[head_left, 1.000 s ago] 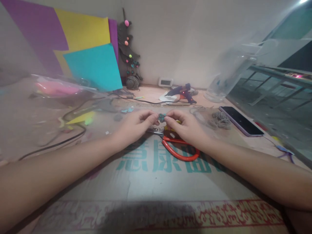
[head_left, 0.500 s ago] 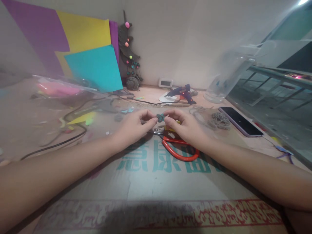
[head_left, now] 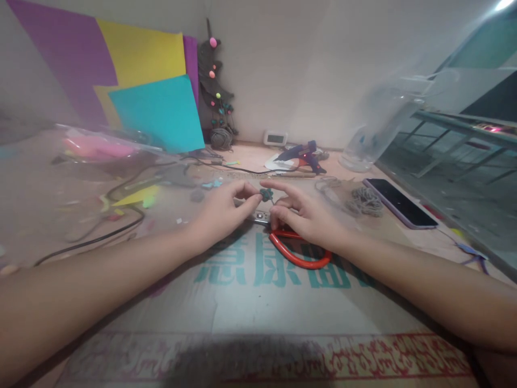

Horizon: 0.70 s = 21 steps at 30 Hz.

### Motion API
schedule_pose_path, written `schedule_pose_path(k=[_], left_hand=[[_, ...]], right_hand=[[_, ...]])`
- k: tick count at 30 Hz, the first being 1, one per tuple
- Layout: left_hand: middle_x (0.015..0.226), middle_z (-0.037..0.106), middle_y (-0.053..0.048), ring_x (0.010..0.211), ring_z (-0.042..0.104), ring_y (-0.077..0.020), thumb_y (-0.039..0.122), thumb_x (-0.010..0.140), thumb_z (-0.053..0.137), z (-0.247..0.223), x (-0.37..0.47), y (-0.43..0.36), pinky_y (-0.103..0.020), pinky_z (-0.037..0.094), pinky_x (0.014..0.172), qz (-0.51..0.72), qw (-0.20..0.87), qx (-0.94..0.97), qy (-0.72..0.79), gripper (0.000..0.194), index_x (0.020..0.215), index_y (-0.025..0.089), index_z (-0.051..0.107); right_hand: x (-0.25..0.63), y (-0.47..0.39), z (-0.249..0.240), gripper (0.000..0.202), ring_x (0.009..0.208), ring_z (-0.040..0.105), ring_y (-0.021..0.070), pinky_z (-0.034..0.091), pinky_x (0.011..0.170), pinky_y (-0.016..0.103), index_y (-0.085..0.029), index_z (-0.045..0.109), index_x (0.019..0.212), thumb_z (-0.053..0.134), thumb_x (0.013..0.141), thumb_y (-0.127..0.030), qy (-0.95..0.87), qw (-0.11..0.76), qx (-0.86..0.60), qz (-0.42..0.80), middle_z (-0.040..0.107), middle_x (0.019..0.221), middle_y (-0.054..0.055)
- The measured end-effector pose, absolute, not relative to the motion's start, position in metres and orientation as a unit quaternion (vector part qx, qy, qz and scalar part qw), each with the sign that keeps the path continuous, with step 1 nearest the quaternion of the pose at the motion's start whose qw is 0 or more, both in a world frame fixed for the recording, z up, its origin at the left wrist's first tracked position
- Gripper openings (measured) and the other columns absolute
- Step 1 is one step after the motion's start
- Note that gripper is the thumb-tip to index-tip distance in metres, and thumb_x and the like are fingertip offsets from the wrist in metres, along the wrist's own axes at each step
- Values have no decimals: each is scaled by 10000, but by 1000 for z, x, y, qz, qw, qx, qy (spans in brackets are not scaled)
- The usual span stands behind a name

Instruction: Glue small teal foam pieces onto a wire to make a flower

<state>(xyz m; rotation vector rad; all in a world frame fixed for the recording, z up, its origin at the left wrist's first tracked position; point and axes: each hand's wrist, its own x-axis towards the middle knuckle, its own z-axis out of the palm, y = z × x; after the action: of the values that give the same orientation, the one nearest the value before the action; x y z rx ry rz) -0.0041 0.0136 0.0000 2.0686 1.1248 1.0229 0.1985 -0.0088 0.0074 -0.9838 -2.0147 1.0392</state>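
A small dark green flower-like piece (head_left: 266, 194) is pinched between the thumb and index finger of my left hand (head_left: 231, 209). Just to its right is my right hand (head_left: 301, 211), with the index finger stretched out above the piece. Its thumb lies lower and the other fingers are bent. A thin strand seems to run from the piece toward those fingers; whether they touch it is unclear. Under the right hand lie red-handled scissors (head_left: 301, 262), their pivot showing between the hands and the blades mostly hidden.
Behind the hands lies a dark glue gun (head_left: 299, 152) with its cable. A grey yarn bundle (head_left: 365, 202) and a phone (head_left: 399, 203) are at right, near a clear plastic jug (head_left: 361, 145). A bag of pink material (head_left: 99, 146) and coloured sheets (head_left: 157, 113) occupy the left.
My right hand has loosened its pinch by the green piece; its index finger has straightened and its thumb has dropped. My left hand keeps its hold.
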Motion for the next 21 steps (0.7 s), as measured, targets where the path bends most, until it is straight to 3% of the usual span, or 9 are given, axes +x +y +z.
schedule_pose_path(k=[3, 6, 10, 21], left_hand=[[860, 693, -8, 818, 629, -179, 349, 916, 546, 1, -4, 13, -294, 461, 756, 379, 281, 778, 414, 195, 847, 190, 638], [882, 706, -18, 833, 643, -187, 377, 917, 548, 1, -4, 12, -299, 474, 769, 380, 281, 777, 416, 219, 862, 188, 646], [905, 716, -24, 844, 660, -192, 403, 915, 555, 0, -5, 12, -299, 490, 765, 375, 289, 773, 422, 236, 885, 190, 653], [844, 714, -6, 782, 665, -178, 441, 897, 596, -1, -5, 14, -292, 488, 733, 362, 302, 785, 402, 256, 850, 201, 671]], right_hand=[[198, -8, 7, 438, 711, 637, 138, 518, 707, 289, -178, 429, 1411, 446, 1003, -334, -752, 365, -389, 386, 651, 756, -3], [198, -6, 9, 333, 767, 614, 133, 505, 737, 275, -168, 575, 1202, 412, 1015, -390, -724, 426, -431, 328, 640, 831, 21], [199, -3, 10, 224, 842, 622, 154, 483, 777, 281, -176, 661, 944, 507, 968, -337, -751, 420, -455, 230, 669, 881, 33], [196, -6, 15, 205, 682, 606, 138, 459, 637, 255, -176, 660, 787, 601, 889, -343, -743, 393, -488, 235, 677, 728, 5]])
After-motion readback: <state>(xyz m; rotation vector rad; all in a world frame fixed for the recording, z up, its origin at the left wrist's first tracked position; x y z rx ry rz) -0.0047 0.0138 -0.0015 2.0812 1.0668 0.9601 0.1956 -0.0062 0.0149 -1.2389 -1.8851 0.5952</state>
